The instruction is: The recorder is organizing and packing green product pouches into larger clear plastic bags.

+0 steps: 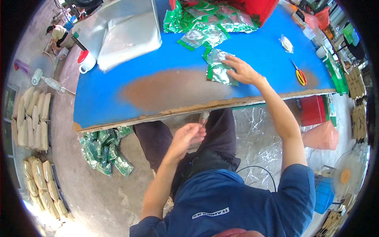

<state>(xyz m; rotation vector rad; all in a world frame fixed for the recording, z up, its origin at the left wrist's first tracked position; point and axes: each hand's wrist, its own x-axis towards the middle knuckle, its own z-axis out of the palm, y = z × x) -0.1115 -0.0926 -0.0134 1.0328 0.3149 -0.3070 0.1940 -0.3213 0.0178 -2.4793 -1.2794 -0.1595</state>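
Observation:
My right hand (242, 72) lies with fingers stretched out over some clear-and-green plastic packets (222, 59) on the blue table. Its fingertips touch the top of these packets. Below the table's front edge, over my lap, my left hand (188, 136) is closed in a pinch. A small pale thing (204, 117) shows just above its fingertips, partly hidden by the table edge; its kind cannot be made out. Farther back lies a heap of similar green packets (205, 17), spilling from a red container (262, 8).
Scissors (301, 76) with red-and-yellow handles lie at the table's right. A stack of clear plastic bags (128, 41) sits at the left beside a white mug with red lid (86, 61). Green packets (106, 150) lie on the floor; a fan (347, 173) stands at right.

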